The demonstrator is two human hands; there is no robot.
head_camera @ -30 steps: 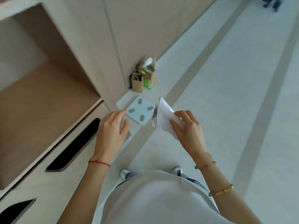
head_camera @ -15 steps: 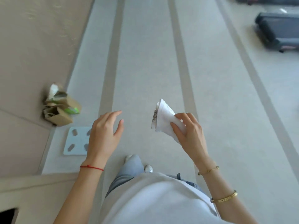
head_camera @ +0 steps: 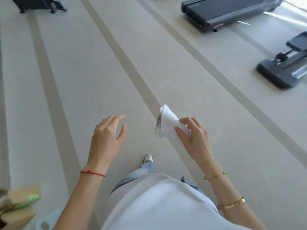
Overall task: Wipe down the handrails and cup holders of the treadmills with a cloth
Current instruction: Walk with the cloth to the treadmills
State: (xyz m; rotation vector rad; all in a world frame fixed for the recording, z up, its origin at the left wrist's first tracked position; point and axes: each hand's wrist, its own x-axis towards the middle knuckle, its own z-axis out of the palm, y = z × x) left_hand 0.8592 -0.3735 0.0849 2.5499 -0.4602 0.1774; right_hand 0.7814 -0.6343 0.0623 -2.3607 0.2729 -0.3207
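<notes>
My right hand (head_camera: 194,138) grips a folded white cloth (head_camera: 167,123) with a small printed label along one edge, held out in front of my waist. My left hand (head_camera: 108,138) hovers beside it with fingers spread and nothing in it. Far ahead at the upper right lies the dark rear deck of a treadmill (head_camera: 229,12); its handrails and cup holders are out of view. A second dark machine base (head_camera: 284,68) sits at the right edge.
Pale carpet with darker stripes (head_camera: 126,63) runs ahead. Brown paper bags (head_camera: 18,201) and a light blue scale (head_camera: 48,221) lie at the lower left. Another black piece of equipment (head_camera: 38,4) stands at the top left.
The view has swung away from the wooden cabinet toward the open floor and the machines. The bags and scale slid to the lower left. Both hands keep their pose, cloth still in the right.
</notes>
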